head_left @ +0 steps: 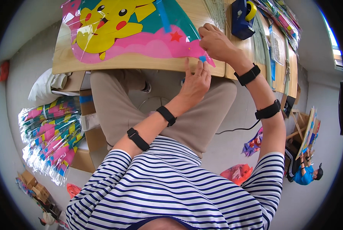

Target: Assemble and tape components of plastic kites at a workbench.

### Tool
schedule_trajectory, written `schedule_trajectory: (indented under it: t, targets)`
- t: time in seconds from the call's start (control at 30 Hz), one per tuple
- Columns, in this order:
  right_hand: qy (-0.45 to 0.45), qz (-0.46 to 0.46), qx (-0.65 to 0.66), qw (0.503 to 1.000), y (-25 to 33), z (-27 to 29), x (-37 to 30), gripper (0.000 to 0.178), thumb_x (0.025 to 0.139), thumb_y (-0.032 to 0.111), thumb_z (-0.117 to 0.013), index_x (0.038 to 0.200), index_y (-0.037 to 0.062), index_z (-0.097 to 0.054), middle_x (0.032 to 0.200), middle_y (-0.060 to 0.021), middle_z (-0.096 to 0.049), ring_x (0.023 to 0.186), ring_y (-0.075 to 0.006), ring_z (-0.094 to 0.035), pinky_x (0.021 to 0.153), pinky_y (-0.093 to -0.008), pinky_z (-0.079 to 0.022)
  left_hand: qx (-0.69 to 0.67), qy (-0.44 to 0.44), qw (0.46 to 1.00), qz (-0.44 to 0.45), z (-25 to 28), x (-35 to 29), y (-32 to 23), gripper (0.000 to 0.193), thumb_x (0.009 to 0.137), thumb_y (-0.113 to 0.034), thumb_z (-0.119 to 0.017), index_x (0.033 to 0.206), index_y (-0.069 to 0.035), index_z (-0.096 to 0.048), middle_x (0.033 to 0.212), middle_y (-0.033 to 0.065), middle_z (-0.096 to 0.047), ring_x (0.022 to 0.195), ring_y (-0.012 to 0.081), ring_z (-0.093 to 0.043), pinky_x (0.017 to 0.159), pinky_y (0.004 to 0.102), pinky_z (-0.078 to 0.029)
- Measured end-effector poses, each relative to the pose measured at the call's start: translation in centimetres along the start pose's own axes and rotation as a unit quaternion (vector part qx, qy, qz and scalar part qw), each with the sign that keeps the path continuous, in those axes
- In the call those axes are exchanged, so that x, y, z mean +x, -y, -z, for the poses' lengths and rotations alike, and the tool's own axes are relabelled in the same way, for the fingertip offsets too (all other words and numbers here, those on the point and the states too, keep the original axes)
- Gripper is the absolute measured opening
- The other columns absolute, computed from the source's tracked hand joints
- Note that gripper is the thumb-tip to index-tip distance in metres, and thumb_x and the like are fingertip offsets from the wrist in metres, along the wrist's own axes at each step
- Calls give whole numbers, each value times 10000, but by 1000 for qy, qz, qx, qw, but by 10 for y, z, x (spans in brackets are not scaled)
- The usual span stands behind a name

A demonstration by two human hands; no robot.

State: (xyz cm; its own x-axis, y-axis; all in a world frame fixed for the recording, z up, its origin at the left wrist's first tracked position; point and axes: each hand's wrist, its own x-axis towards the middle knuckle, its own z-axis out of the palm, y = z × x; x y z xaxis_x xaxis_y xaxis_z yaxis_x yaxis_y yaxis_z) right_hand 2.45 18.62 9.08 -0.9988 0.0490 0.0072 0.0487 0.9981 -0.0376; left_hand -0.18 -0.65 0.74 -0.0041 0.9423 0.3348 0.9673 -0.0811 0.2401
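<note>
A thin, shiny plastic sheet (148, 45) lies on the wooden table, printed with a yellow cartoon character on pink and teal. My left hand (196, 82) is at its near right corner, fingers stretched out. Two fingertips press beside a small blue patch (202, 58), which looks like tape. Just above, my right hand (218, 44) is closed at the sheet's right edge, with curled fingers. Whatever lies between those fingers is hidden. A blue strip (164, 17) runs down the sheet's upper part.
A dark blue tape dispenser (242, 19) with a yellow roll stands right of the sheet. Thin pale rods (259, 42) lie beyond it, near a clear plastic box (277, 48). Folded printed sheets (50, 134) are piled at left. Another person (305, 174) is at far right.
</note>
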Motion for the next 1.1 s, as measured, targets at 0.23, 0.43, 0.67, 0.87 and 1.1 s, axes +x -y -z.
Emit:
schedule_trajectory:
  t: [0.23,0.43,0.67,0.87,1.1]
  targets:
    - [34,70,-63,995,5,-13,16,22,640,5,-675,638,7,-653,995,-84,-597,1081,-285,-518,1004,-357,-443,-17,-1,1000,-4,-1,1,0,561,743,-50,-633,1271,134,-577,1396,276,-512,1406,387,-393,1137,790,-111]
    - [49,90,-61,993,7,-20,19,55,635,-18,-672,679,6,-695,1046,-85,-616,1129,-284,-518,1070,-369,-413,-42,-10,999,-10,0,1,2,541,727,-26,-640,1238,143,-590,1348,265,-547,1414,360,-395,1144,791,-101]
    - [67,84,-56,993,7,-24,22,75,634,-22,-674,692,13,-706,1068,-84,-613,1152,-289,-514,1141,-390,-372,-42,-16,999,-8,-5,2,2,537,714,-33,-666,1219,136,-601,1281,235,-571,1414,344,-389,1142,790,-137]
    - [79,82,-49,992,3,-29,23,88,637,-13,-685,709,24,-720,1063,-74,-612,1157,-281,-512,1153,-393,-366,-47,-14,999,1,-3,3,3,517,716,-56,-688,1199,113,-614,1318,240,-555,1410,356,-402,1141,785,-155]
    - [89,71,-48,992,3,-32,24,96,650,-10,-688,728,25,-731,1075,-72,-617,1169,-279,-513,1169,-411,-353,-47,-2,999,4,-2,5,3,486,742,-92,-687,1184,100,-622,1343,255,-529,1397,384,-422,1139,781,-159]
